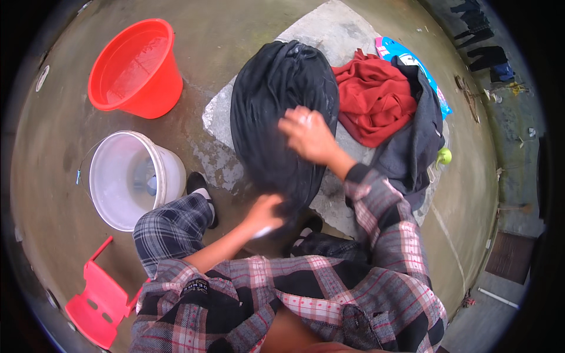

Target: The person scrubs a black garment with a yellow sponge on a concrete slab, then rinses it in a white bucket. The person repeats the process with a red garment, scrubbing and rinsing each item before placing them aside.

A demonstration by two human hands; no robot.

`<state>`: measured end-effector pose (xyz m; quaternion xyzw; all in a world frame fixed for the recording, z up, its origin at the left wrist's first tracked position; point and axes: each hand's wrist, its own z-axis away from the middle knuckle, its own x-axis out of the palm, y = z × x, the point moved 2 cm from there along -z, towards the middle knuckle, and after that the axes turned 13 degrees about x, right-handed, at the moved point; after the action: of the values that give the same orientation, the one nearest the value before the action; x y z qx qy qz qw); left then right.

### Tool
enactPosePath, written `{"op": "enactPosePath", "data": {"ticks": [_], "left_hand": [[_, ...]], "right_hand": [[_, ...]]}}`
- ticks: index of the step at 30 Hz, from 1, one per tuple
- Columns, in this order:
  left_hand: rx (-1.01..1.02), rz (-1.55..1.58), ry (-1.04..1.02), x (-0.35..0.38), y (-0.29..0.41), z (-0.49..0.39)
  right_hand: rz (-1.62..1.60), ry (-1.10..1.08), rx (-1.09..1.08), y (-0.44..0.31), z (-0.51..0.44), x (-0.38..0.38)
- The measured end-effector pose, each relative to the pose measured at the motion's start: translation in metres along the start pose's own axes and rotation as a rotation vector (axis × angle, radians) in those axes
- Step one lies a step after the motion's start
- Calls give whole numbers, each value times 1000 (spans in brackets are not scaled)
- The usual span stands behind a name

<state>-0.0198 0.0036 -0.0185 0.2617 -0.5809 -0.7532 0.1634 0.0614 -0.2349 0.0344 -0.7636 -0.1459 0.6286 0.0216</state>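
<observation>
A wet black cloth garment (pixel 278 97) lies spread lengthwise over a pale stone slab (pixel 340 24), its near end reaching towards me. My right hand (pixel 311 134) rests on top of the cloth, fingers bent, with whitish suds on them. Whether it pinches the fabric is unclear. At the near end, my left hand (pixel 265 214) is blurred and closed around the cloth's edge. Something white shows beside the left wrist, too blurred to name. Right of the black garment sit a bunched red cloth (pixel 375 97) and a dark grey garment (pixel 406 137), also on the slab.
A red plastic tub (pixel 172 88) of water stands at far left. Nearer is a white bucket (pixel 174 170) with some water inside. A pink plastic chair (pixel 99 300) is at lower left. A blue printed packet (pixel 404 50) lies beyond the red cloth; a green round object (pixel 444 155) lies right.
</observation>
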Motion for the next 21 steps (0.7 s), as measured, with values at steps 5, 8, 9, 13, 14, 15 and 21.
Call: {"op": "enactPosePath", "data": {"ticks": [5,8,9,13,14,15,21], "left_hand": [[62,-68,30,9,-8,6],[-15,1,33,13,-5,10],[-4,10,102,12,-5,8],[45,13,191,9,7,12],[-7,68,186,10,7,13],[18,111,217,10,9,16],[-112,168,244,15,0,17]], "right_hand": [[213,360,238,71,-75,36],[209,349,364,62,-72,49],[195,432,340,51,-63,44],[-51,25,285,-31,30,5],[-54,-39,188,-56,64,-7],[-91,-25,55,-75,92,-18],[-68,-70,-12,-13,52,7]]}}
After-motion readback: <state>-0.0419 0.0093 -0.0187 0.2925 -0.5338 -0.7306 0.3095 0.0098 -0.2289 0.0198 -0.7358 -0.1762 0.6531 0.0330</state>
